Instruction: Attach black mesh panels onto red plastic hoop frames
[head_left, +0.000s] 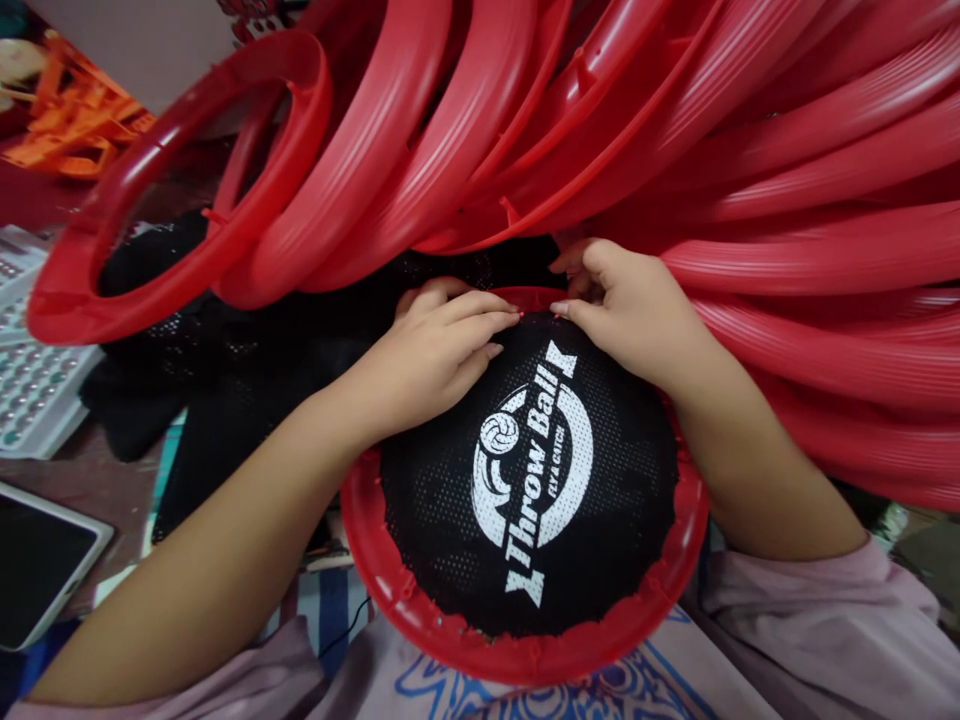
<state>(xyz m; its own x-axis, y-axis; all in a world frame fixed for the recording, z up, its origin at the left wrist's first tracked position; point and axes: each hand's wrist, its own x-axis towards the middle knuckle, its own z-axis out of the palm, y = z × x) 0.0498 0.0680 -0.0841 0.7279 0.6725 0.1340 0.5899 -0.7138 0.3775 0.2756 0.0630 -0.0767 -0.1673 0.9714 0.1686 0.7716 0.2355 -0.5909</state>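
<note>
A red plastic ring [420, 590] rests against my chest, covered by black mesh [615, 500] printed "Throw Ball" in white. My left hand [435, 350] lies on the mesh at the ring's far edge, fingers pressed together and curled down on the fabric. My right hand [630, 310] pinches the mesh edge at the same far rim, thumb and fingers closed. The two hands' fingertips nearly meet at the top of the ring.
A big stack of red rings [787, 180] leans across the top and right. One loose red ring [180, 190] lies at the left over a pile of black mesh [225, 380]. A calculator [30, 380] and a tablet [37, 560] sit at the left edge. Orange parts [75, 120] lie far left.
</note>
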